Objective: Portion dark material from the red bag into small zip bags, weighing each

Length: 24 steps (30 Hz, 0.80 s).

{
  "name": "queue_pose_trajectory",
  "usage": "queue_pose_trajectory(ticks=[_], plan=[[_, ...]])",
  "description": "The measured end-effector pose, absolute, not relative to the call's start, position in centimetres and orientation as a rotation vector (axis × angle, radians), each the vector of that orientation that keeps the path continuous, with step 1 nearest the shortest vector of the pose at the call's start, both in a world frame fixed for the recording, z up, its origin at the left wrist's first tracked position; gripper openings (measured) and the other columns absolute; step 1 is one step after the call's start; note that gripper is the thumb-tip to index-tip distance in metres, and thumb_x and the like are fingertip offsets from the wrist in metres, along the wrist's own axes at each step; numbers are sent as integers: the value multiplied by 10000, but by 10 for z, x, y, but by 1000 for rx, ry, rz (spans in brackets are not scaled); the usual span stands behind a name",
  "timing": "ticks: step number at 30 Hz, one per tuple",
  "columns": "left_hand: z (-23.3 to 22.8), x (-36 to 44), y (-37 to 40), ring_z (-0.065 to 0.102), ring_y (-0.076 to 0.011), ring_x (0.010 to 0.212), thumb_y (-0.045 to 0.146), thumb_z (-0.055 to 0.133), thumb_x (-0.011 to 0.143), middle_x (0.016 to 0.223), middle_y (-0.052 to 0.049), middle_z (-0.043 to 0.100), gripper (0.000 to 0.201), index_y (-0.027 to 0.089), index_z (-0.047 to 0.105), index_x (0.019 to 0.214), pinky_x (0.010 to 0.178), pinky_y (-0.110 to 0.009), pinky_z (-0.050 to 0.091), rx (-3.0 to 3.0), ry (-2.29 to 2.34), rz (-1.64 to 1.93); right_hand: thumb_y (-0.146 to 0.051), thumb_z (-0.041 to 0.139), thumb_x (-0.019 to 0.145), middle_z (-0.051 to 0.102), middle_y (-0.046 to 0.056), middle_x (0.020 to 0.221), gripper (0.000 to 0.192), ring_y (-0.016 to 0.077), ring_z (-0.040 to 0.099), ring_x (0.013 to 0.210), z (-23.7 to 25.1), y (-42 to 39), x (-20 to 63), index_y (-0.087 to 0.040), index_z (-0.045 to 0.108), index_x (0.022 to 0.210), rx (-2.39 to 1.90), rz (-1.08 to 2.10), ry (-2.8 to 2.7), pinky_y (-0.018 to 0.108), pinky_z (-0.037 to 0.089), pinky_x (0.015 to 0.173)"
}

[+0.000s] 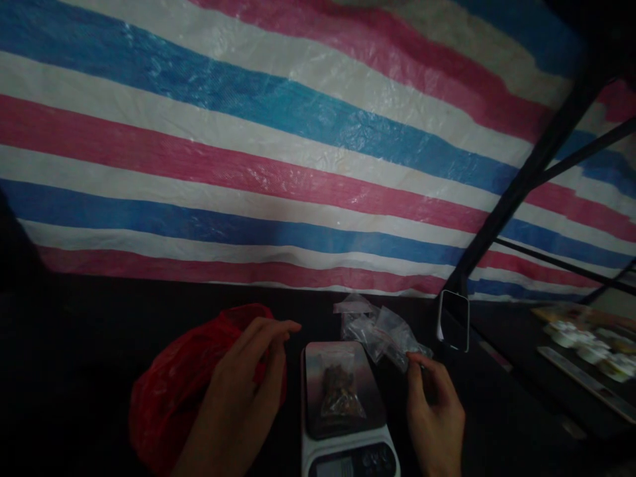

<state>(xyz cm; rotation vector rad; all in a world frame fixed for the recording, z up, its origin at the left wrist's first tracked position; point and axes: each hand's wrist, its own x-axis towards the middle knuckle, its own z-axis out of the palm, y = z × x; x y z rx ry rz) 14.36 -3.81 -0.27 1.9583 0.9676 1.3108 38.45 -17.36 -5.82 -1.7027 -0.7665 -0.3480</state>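
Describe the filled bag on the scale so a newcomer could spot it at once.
Below the striped sheet, a scale stands on the dark table between the left hand and right hand. On it lies a small clear bag. Unlike the empty-looking clear bags heaped near the right hand, this one holds dark, brownish contents.

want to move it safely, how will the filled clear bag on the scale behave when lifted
The clear bag will probably flop, since it looks thin and wrinkled. Its dark contents may sag, being bunched toward the near end. It seems unlikely to roll, lying flat on the scale.
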Motion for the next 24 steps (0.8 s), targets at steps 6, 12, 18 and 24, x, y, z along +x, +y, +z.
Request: queue_pose_trajectory(ticks=[6, 12, 18, 24], plan=[[4, 151, -42, 719, -229, 1117, 327, 474, 963, 1133, -11, 775, 283, 328, 751, 1018, 940, -369, 566, 1928, 967, 1261, -441, 616, 923, 742, 68, 929, 265, 260, 701, 886, -63, -173, 386, -216, 756, 929, -1685, -366, -802, 391, 550, 838], [5, 159, -46, 731, -229, 1093, 376, 461, 965, 1118, -15, 783, 302, 320, 756, 998, 913, -345, 572, 1923, 940, 1203, -469, 575, 949, 769, 89, 967, 309, 288, 719, 938, -50, -168, 380, -230, 771, 946, -1731, -277, -890, 425, 549, 865], [9, 164, -50, 761, -257, 1047, 460, 430, 941, 1113, -32, 811, 381, 309, 772, 1014, 913, -373, 590, 1939, 1058, 1087, -402, 556, 980, 792, 132, 1063, 308, 369, 733, 1041, -6, -148, 343, -223, 785, 1084, -2134, -24, -1223, 524, 536, 951], [18, 144, -41, 747, -365, 1070, 418, 393, 853, 1152, -131, 809, 450, 246, 776, 1014, 952, -505, 584, 2084, 1315, 1071, -422, 649, 935, 745, 237, 1245, 484, 472, 684, 1175, -2, -139, 293, -125, 702, 1314, -2426, -67, -1257, 616, 526, 1016]])
